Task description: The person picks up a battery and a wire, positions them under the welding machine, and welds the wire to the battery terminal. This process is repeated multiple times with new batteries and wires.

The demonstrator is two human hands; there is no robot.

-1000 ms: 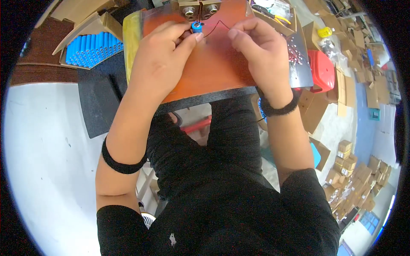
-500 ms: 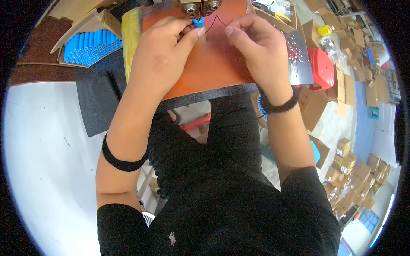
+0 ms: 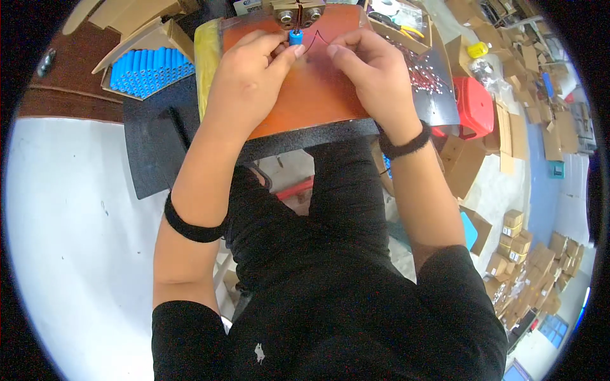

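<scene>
My left hand is closed, its thumb and fingers pinching a blue cylindrical battery cell held upright. The cell's top end meets or nearly meets the two thin prongs coming down from a machine head with two round metal fittings, apparently a spot welder. A thin dark wire makes a peaked bend between the cell and my right hand. The right thumb and forefinger are pinched on the wire's end. Where the wire joins the cell cannot be made out.
An orange mat covers the bench. At left stands a cardboard box of blue cells beside a yellow strip. To the right are loose wire pieces, a box with yellow-handled pliers and a red stool.
The whole view has shifted slightly. Both hands keep their grips, with the cell still under the prongs and the wire still bent.
</scene>
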